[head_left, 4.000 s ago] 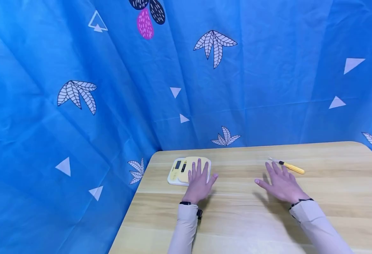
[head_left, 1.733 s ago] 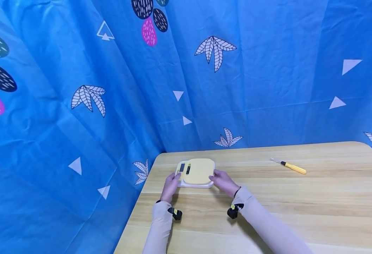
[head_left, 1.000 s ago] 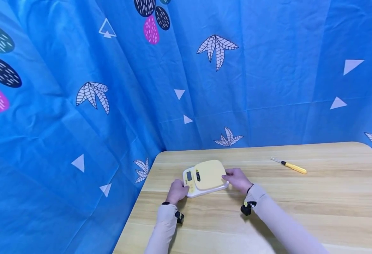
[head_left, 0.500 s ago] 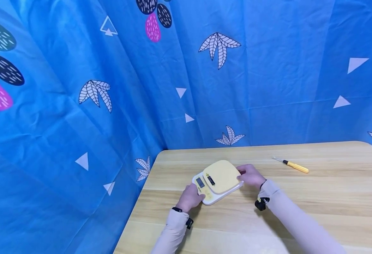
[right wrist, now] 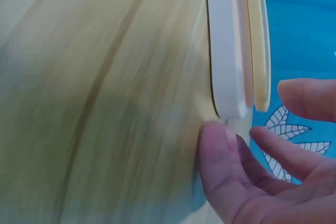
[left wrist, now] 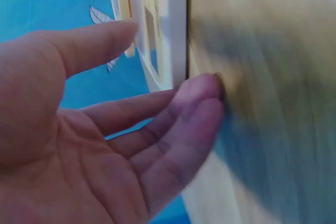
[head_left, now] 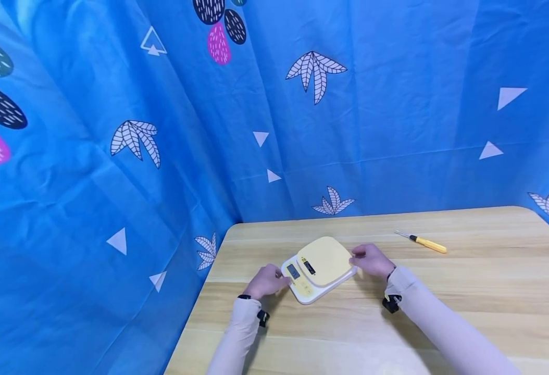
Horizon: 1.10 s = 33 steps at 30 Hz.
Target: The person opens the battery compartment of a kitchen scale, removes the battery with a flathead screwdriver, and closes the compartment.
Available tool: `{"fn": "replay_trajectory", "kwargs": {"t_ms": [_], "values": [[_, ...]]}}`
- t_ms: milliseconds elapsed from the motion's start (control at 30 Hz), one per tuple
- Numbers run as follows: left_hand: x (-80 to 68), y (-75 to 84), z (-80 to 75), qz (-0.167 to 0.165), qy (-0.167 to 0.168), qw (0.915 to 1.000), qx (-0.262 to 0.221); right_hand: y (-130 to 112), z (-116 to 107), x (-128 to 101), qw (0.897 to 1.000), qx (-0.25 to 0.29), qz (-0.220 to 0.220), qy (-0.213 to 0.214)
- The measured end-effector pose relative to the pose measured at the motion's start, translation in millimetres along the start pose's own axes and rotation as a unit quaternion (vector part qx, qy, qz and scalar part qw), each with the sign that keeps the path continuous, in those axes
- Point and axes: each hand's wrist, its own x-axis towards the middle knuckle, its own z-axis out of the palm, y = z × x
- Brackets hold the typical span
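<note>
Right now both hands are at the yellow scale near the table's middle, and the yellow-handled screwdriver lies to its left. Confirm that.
One detail is wrong: the yellow-handled screwdriver lies to the right of the yellow scale, beyond the right hand, as the head view shows. The rest holds: the left hand and the right hand are at the scale's two ends on the table.

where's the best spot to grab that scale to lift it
Probably by the white base's two opposite edges, one hand from each side, as the left hand and right hand sit now. The scale lies flat and wide on the table, and its yellow platform overhangs the base, so fingers can catch under that.
</note>
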Motion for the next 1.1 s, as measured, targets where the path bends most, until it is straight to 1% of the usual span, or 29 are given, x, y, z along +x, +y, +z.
{"fn": "replay_trajectory", "kwargs": {"t_ms": [100, 200, 333, 467, 533, 667, 833, 900, 967, 1100], "values": [[13.2, -7.2, -3.9, 0.013, 0.008, 0.9996, -0.023, -2, -4, -9, 0.999, 0.015, 0.037, -0.008], [26.5, -14.6, -1.7, 0.033, 0.025, 0.9981, -0.044, -3, -4, -16, 0.996, 0.046, 0.068, -0.020], [39.2, -19.9, 2.1, 0.042, 0.054, 0.9966, -0.047, -5, -2, -20, 0.993, 0.061, 0.090, -0.035], [46.4, -18.0, 4.8, 0.042, 0.059, 0.9962, -0.048, -7, 4, -22, 0.991, 0.073, 0.103, -0.043], [48.8, -16.1, 6.5, 0.051, 0.051, 0.9961, -0.051, -8, 7, -23, 0.990, 0.082, 0.105, -0.040], [51.1, -13.6, 9.6, 0.070, 0.028, 0.9959, -0.051, -10, 13, -24, 0.991, 0.086, 0.094, -0.032], [50.7, -13.1, 10.1, 0.108, 0.007, 0.9934, -0.037, -11, 18, -21, 0.992, 0.088, 0.090, -0.022], [50.6, -13.3, 9.8, 0.118, 0.003, 0.9924, -0.032, -11, 19, -20, 0.992, 0.085, 0.090, -0.019], [50.2, -13.6, 9.6, 0.119, 0.003, 0.9924, -0.032, -11, 19, -18, 0.992, 0.082, 0.090, -0.019], [46.8, -12.5, 9.8, 0.108, 0.006, 0.9936, -0.033, -10, 15, -17, 0.994, 0.068, 0.085, -0.026]]}}
